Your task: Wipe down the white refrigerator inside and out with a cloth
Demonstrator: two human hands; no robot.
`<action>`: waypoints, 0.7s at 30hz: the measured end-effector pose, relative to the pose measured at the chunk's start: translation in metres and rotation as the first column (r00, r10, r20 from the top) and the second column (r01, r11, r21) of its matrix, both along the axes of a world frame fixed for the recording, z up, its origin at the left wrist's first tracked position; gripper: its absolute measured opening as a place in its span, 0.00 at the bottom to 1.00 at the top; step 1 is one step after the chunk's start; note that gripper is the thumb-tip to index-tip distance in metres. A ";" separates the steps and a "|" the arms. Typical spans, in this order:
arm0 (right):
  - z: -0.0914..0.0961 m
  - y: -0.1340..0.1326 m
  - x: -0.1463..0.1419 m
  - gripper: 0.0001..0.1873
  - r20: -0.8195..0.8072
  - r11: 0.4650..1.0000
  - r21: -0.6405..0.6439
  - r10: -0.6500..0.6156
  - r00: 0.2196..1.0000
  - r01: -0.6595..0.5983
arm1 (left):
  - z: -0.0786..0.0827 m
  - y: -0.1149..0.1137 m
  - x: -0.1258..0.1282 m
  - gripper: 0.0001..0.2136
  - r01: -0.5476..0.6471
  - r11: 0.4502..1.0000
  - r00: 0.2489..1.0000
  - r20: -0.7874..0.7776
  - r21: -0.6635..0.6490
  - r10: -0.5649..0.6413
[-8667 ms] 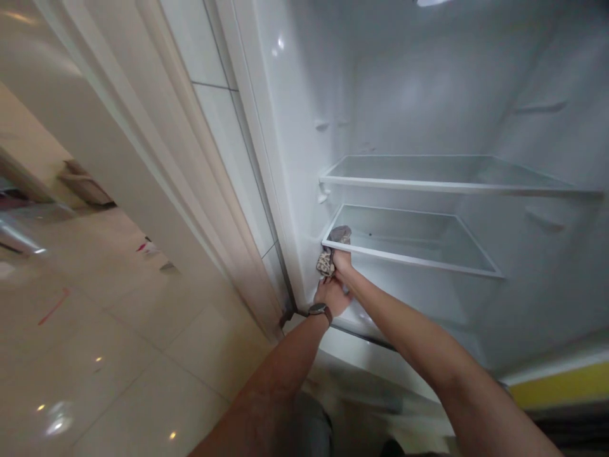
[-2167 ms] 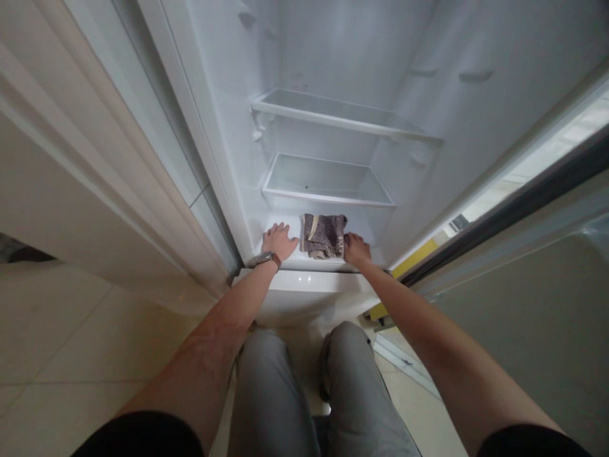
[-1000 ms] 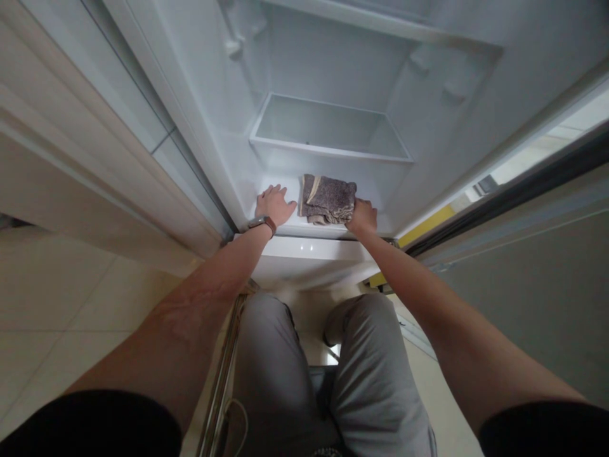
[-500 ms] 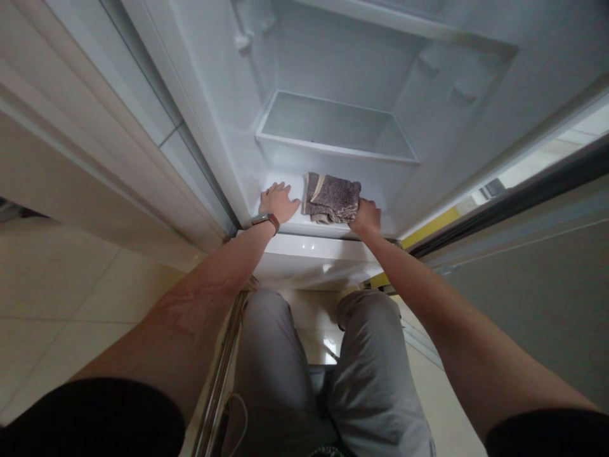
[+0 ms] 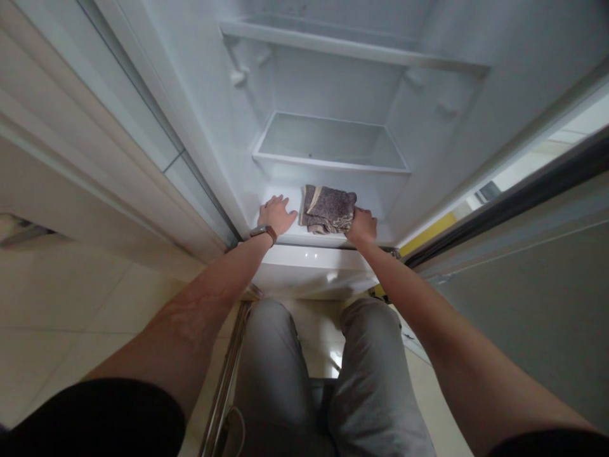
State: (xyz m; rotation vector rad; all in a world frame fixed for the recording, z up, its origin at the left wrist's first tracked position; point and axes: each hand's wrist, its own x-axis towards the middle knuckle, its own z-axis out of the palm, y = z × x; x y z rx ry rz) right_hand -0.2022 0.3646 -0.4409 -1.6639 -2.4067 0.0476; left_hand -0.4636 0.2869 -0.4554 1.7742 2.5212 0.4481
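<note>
Kneeling at the open fridge [image 5: 200,95] — my right hand [image 5: 362,225] is clamped on the grey cloth [image 5: 328,208], which lies on the fridge floor [image 5: 304,238] under the lowest glass shelf [image 5: 333,164]. My left hand [image 5: 276,214] is flat, fingers spread, just beside the cloth — holding nothing.

The white fridge floor [image 5: 292,193] before you carries a folded grey cloth [image 5: 328,209]. Your left hand [image 5: 276,214] lies flat on it just beside the cloth, and your right hand [image 5: 362,225] grips the cloth's other edge.
</note>
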 end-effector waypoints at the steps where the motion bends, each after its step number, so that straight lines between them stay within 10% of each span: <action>1: 0.000 0.000 0.000 0.19 -0.004 1.000 0.001 0.000 1.000 0.000 | 0.000 0.000 0.000 0.28 0.001 1.000 1.000 -0.001 0.002 -0.001; 21: 0.001 -0.001 -0.003 0.17 -0.016 1.000 0.007 -0.016 1.000 0.016 | 0.000 0.000 -0.001 0.29 0.000 1.000 1.000 0.026 0.012 0.000</action>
